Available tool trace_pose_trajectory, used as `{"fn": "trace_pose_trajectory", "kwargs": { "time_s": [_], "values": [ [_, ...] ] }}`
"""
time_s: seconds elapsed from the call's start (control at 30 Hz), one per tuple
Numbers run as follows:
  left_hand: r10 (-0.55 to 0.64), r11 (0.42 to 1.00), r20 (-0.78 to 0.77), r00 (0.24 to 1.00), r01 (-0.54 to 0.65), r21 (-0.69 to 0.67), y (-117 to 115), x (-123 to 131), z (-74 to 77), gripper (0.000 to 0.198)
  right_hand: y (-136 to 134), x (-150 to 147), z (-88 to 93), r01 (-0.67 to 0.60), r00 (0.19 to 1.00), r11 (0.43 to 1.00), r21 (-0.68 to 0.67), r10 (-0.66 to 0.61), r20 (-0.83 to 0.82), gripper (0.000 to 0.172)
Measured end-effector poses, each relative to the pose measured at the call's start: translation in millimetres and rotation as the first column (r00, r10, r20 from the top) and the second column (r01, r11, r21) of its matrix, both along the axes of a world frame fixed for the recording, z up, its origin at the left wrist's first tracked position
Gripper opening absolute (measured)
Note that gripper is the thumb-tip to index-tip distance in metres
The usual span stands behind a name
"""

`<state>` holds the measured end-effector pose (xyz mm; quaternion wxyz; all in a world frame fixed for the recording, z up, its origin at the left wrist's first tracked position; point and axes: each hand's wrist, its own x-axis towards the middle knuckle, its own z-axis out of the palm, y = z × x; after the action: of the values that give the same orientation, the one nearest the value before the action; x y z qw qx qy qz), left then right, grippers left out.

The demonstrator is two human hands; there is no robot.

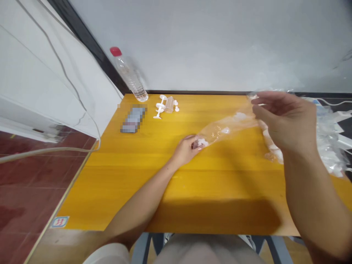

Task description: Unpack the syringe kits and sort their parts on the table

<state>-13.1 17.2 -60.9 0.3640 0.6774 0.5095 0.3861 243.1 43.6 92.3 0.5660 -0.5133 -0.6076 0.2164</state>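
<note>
Clear plastic bag (pixel 228 126): stretched between my two hands above the yellow bench (pixel 143 190).
Left hand (pixel 188 148): my grip pinches the bag's lower end, resting on the bench.
Right hand (pixel 286 121): raised, my fingers closed on the bag's upper end.
Far edge: syringe parts (pixel 166 105), water bottle (pixel 129 75).
Right side: pile of plastic bags (pixel 331 146).

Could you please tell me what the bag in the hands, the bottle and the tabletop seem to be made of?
Bag: thin clear plastic film, glossy; it crinkles and the wood shows through. Bottle: clear ribbed plastic with a red cap. Tabletop: looks like wood or wood-look laminate, yellow-orange, smooth, with faint plank lines.
</note>
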Motion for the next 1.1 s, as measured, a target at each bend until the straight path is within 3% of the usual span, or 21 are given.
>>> {"fn": "trace_pose_trajectory", "kwargs": {
  "time_s": [0.1, 0.23, 0.5, 0.63, 0.77, 0.9, 1.0, 1.1],
  "values": [
    [0.0, 0.995, -0.162, 0.987, 0.016, 0.098, -2, 1, 0.4, 0.03, -1, 1, 11.6, -0.044, 0.999, 0.997, 0.055, 0.042, 0.034, 0.03],
    [0.029, 0.985, -0.245, 0.969, 0.014, 0.174, -4, -1, 0.7, 0.026, 1, 6, 16.5, -0.013, 1.0, 0.995, 0.101, 0.013, 0.008, 0.029],
    [0.059, 0.956, -0.381, 0.923, 0.058, 0.288, -3, -1, -6.7, 0.039, 15, 8, 11.2, -0.069, 0.992, 0.997, -0.045, 0.074, 0.104, 0.03],
    [0.072, 0.954, -0.384, 0.92, 0.049, 0.296, -2, -3, -8.1, 0.044, 7, 24, 8.5, 0.03, 0.993, 0.999, 0.012, -0.031, 0.11, 0.032],
    [0.078, 0.948, -0.406, 0.911, 0.059, 0.313, -3, -4, -8.3, 0.051, -2, 57, -13.8, 0.182, 0.982, 0.979, 0.096, -0.186, 0.028, 0.032],
    [0.075, 0.947, -0.429, 0.9, 0.071, 0.314, -3, 0, -7.9, 0.055, -23, 81, -51.8, 0.404, 0.909, 0.902, 0.151, -0.378, -0.174, 0.032],
    [0.058, 0.958, -0.434, 0.899, 0.071, 0.277, -3, 0, -4.7, 0.058, -57, 89, -80.8, 0.488, 0.86, 0.872, 0.016, -0.478, -0.181, 0.035],
    [0.005, 0.972, -0.42, 0.907, 0.095, 0.217, -2, -5, 0.2, 0.058, -96, 101, -103.7, 0.445, 0.886, 0.86, -0.247, -0.464, -0.019, 0.034]
  ]
}}
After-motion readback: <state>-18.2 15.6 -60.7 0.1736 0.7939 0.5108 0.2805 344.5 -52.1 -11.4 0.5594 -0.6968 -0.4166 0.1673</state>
